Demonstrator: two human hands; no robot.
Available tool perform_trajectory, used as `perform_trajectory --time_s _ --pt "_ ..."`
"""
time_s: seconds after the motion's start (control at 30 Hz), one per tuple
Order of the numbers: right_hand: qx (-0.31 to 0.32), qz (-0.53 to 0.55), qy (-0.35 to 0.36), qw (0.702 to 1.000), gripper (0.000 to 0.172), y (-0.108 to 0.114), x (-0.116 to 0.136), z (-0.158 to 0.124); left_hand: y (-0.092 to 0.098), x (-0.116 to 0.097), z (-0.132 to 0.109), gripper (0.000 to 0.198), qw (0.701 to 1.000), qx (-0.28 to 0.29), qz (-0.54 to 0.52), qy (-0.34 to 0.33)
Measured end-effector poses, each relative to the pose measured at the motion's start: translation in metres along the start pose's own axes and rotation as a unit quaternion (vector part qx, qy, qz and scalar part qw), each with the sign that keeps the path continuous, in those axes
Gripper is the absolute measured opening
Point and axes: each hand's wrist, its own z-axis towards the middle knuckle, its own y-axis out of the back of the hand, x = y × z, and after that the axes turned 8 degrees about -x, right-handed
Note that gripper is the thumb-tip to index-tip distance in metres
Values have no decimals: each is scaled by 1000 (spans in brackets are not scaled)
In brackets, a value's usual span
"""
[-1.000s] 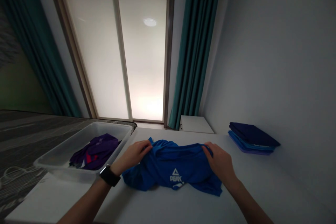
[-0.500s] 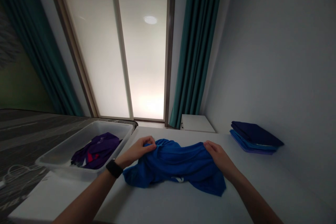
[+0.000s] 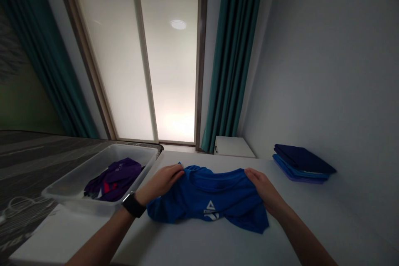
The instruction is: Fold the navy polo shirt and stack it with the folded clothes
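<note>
A blue T-shirt [image 3: 230,197] with a white printed logo on its front lies partly bunched on the white table [image 3: 193,243]. My left hand [image 3: 165,178], with a dark watch on its wrist, pinches the shirt at its upper left, beside the collar. At the upper right my right hand [image 3: 263,187] is closed on the other shoulder. Between the two hands the neckline is stretched out. The lower part of the shirt rests in folds on the table, and both fingertips are partly hidden by cloth.
To the left stands a clear plastic bin [image 3: 75,174] holding a purple garment [image 3: 120,178] and other clothes. A stack of folded blue clothes [image 3: 302,164] sits at the right by the wall. Behind the table is a small white cabinet [image 3: 233,146]; a white cable [image 3: 21,203] lies at far left.
The collar area has been spread between my hands, so the white logo now shows fully. My right hand has shifted slightly right; my left hand has turned over its grip.
</note>
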Motion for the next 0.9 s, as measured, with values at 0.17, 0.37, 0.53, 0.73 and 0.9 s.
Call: perform_trajectory --time_s 0.17,0.37,0.53,0.73,0.9 --pt "-14 -56 39 998 41 2 -5 2 -11 -12 0 32 984 -69 -126 108" --pt "-35 -163 97 981 43 4 -18 10 -22 -17 0 26 955 -75 -238 164" --pt "-41 -173 106 978 44 8 -24 12 -13 -9 -6 19 980 -10 -162 113" --pt "-45 -166 107 979 46 7 -25 10 -10 -3 -12 24 998 -14 -46 52" --pt "-59 -171 112 977 45 2 -25 2 -14 -10 -12 24 999 -24 -15 29"
